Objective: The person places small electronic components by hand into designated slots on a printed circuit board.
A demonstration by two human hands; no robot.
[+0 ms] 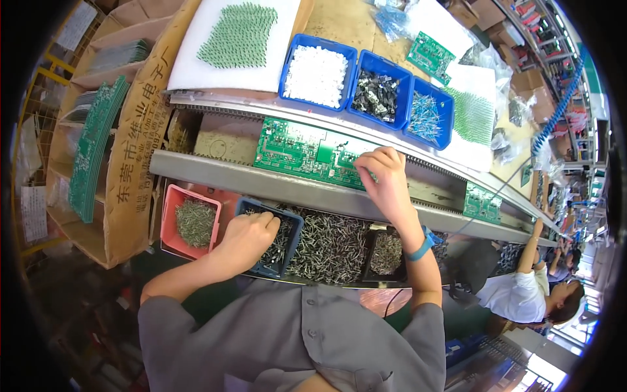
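At far left stands one cardboard box [121,222] with compartments; three batches of green circuit boards show in it, the largest, a stack of boards [98,153], tilted toward its right wall. Next, below a metal track's near rail [209,168], is one pink bin [168,219] of small metal parts. Above, along the far side of the track, one white foam sheet [186,62] on the worktable [333,23] bears a block of green components, too many to count.

The person's left hand [251,238] dips into one dark blue bin [294,238], fingers bent; whether they pinch anything, I cannot tell. Up in the track lies one green circuit board [294,147], long edges along the rails, with a short stretch of channel beyond its left edge. Three blue bins line the worktable's near edge: white connectors in the first bin [307,103], black parts in the second bin [371,120], pale blue leaded components in the third bin [448,124].

Below, a broad heap of metal parts [330,248] adjoins one black bin [385,277]. The right hand [382,171], fingers drawn narrow, is at the circuit board's right end; its contents are hidden. Rightward, a long open channel separates that edge from a second circuit board [482,204]. At far right, one co-worker [516,297] reaches toward the track.
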